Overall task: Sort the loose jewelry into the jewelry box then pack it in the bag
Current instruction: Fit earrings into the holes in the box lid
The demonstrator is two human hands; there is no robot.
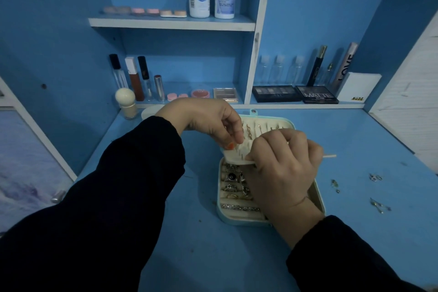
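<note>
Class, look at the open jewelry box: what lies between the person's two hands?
In the head view, a white earring panel lies between the left hand and the right hand; fingers of both grip it above the jewelry box.

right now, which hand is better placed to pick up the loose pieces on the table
Right. The loose jewelry lies right of the jewelry box, nearer the right hand; the left hand pinches the earring panel and would likely have to cross the box.
</note>
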